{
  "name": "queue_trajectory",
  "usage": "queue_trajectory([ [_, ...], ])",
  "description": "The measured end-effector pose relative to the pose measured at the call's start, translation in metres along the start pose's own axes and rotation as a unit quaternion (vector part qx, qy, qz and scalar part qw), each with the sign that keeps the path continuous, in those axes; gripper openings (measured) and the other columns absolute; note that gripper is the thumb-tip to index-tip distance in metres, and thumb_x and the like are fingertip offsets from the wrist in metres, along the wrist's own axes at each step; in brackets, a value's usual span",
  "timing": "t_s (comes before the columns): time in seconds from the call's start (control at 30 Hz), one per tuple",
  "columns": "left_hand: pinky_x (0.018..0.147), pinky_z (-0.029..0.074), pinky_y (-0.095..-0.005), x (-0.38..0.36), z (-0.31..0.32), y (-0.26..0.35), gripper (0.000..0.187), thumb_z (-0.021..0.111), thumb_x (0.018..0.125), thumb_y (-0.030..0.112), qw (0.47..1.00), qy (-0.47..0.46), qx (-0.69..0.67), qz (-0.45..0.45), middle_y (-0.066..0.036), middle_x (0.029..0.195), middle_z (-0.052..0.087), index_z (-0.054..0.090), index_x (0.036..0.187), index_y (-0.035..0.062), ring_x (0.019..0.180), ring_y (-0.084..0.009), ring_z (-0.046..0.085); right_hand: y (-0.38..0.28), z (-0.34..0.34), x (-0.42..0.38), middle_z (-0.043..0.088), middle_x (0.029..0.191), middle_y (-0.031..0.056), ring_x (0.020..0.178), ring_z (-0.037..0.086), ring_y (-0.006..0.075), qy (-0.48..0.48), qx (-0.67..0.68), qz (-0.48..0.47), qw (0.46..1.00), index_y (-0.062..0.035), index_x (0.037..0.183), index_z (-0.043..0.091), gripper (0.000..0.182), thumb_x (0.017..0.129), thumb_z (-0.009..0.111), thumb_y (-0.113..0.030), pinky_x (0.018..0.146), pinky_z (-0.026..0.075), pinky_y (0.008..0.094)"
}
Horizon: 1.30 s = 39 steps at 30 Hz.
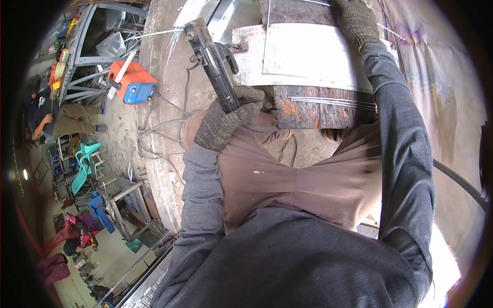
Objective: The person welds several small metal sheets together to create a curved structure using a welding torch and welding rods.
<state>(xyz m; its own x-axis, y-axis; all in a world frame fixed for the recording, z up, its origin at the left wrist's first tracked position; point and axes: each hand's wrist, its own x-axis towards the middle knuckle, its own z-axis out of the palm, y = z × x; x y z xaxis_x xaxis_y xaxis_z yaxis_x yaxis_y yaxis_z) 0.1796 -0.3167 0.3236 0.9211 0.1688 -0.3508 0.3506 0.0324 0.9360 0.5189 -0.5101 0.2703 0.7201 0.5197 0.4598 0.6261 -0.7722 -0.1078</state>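
My left hand [228,119], in a dark speckled knit glove, is wrapped around the handle of a black welding electrode holder [210,64]. The holder points up and away, its lever on the right side. At the top edge my right hand [355,21], gloved alike, reaches over the far corner of a white metal sheet [308,54]; its fingers are partly cut off by the frame. Under the sheet is a charred wooden board [321,114], with several thin metal rods [331,101] lying on its near part.
An orange and blue welding machine [134,84] stands on the left, with cables [162,131] looping over the floor. Metal frames [77,61], a green plastic chair [83,167] and another person [54,115] are farther left. A stained cloth [436,87] hangs at the right.
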Motion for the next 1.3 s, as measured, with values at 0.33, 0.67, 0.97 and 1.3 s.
queue_trajectory([
  [0.33,0.102,0.048,-0.0349,0.001,0.0,-0.002,0.041,0.071,0.089,0.013,1.0,0.001,-0.013,0.005,-0.015,0.128,0.062,0.058,0.126,0.0009,0.118,-0.0227,0.06,-0.002,-0.008,-0.001,0.063,0.094,0.0203,0.089,0.063,0.0397,-0.004,0.007,-0.008,1.0,-0.0101,0.096,0.065,0.016,0.087,0.058,-0.02,0.078,0.048,0.0518],
  [0.67,0.079,0.051,-0.0287,-0.01,0.007,-0.004,0.025,0.071,0.089,0.011,0.999,0.004,-0.008,0.039,-0.004,0.1,0.063,0.06,0.11,0.0047,0.09,-0.013,0.06,-0.001,-0.051,-0.034,0.068,0.113,0.0139,0.108,0.064,0.0342,-0.101,0.185,0.017,0.978,-0.0133,0.119,0.067,0.036,0.096,0.059,-0.04,0.091,0.051,0.0416],
  [0.97,0.087,0.051,-0.0313,-0.019,0.124,-0.008,0.034,0.071,0.09,0.014,0.967,-0.173,-0.115,0.149,-0.007,0.107,0.064,0.058,0.121,0.0045,0.099,-0.0188,0.062,-0.109,-0.202,-0.21,0.066,0.111,0.0111,0.101,0.061,0.0166,-0.203,0.536,0.174,0.801,-0.0002,0.132,0.057,0.053,0.096,0.066,-0.037,0.089,0.049,0.0316],
  [1.3,0.096,0.051,-0.0337,-0.023,0.194,-0.048,0.053,0.069,0.089,0.011,0.93,-0.289,-0.044,0.224,-0.011,0.124,0.061,0.049,0.138,0.0054,0.114,-0.0221,0.061,-0.128,-0.229,-0.271,0.062,0.111,0.0054,0.099,0.055,0.0131,-0.025,0.511,0.345,0.787,-0.0003,0.126,0.057,0.043,0.098,0.063,-0.032,0.087,0.045,0.0275],
])
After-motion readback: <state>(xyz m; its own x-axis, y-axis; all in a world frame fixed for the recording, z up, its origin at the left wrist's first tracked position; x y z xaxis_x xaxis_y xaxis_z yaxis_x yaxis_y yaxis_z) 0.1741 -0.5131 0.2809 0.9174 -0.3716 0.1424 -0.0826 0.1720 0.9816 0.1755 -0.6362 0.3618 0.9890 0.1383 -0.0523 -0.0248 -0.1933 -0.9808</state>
